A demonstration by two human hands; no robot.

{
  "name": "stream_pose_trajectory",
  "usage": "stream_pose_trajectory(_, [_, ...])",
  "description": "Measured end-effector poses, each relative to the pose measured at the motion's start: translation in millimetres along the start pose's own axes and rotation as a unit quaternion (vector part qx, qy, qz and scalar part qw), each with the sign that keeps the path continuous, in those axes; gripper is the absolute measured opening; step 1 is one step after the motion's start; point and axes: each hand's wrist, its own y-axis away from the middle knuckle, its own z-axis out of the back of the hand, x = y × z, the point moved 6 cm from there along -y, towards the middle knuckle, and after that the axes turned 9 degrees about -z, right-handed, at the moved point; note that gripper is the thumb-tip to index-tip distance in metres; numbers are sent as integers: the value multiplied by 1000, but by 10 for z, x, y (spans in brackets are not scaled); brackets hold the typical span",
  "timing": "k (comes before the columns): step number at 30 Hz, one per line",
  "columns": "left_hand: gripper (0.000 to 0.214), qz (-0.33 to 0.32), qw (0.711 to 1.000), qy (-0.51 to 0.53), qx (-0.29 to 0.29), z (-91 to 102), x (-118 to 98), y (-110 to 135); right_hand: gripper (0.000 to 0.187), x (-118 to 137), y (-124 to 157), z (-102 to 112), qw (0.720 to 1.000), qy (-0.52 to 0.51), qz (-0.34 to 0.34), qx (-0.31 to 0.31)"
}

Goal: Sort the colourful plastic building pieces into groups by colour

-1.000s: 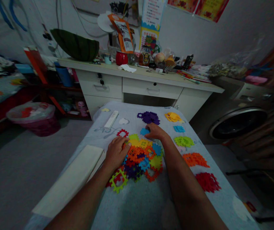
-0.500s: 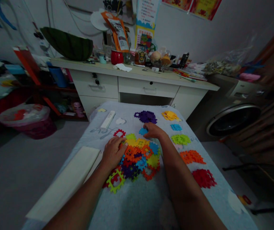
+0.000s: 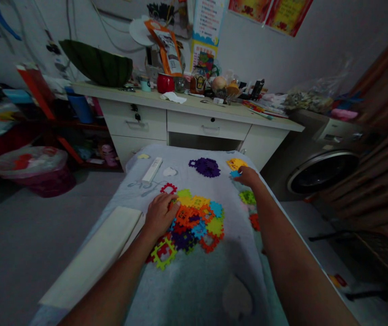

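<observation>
My left hand lies over the left edge of a mixed heap of colourful interlocking plastic pieces, fingers stretched out and no piece gripped. My right hand is at the far right of the cloth-covered table, closed on a blue interlocking piece by its edge. Just beyond it is a yellow pile. Nearer on the same side are a green pile and an orange pile, both partly covered by my right arm. A purple pile sits at the far middle.
A single red piece and a white stick-shaped object lie on the left of the table. A long pale board runs along the left edge. Behind stands a white desk with cluttered top; a washing machine is at right.
My right hand has carried the blue piece from above the heap to the right, near the yellow pile. The forearm now covers the red pile. My left hand has stayed in place.
</observation>
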Motion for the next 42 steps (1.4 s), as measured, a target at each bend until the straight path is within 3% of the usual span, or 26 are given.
stream_pose_trajectory(7, [34, 17, 1000, 3, -15, -10, 43, 19, 48, -227, 77, -191, 993, 45, -110, -4])
stream_pose_trajectory(12, [34, 29, 999, -6, -25, -7, 44, 30, 52, -119, 228, -82, 992, 21, -117, -45])
stream_pose_trajectory(15, [34, 35, 999, -23, -32, 4, 44, 31, 42, 155, 400, -32, 998, -46, -35, -13])
stream_pose_trajectory(19, [32, 22, 999, -24, -32, 12, 32, 24, 28, 629, 824, -113, 966, -129, 181, 133])
stream_pose_trajectory(23, [34, 11, 1000, -22, -19, 15, 10, 12, 34, 778, 1163, -213, 945, -122, 240, 186])
stream_pose_trajectory(29, [35, 14, 1000, -27, -1, 6, -12, 12, 33, 719, 1309, -310, 946, -147, 225, 181])
stream_pose_trajectory(37, [37, 1, 1000, -28, 7, 25, -64, 19, 17, 482, 1318, -230, 947, -239, 160, 143])
stream_pose_trajectory(42, [38, -11, 1000, -21, 15, 23, -84, 14, 37, 375, 1327, -247, 933, -296, 138, 153])
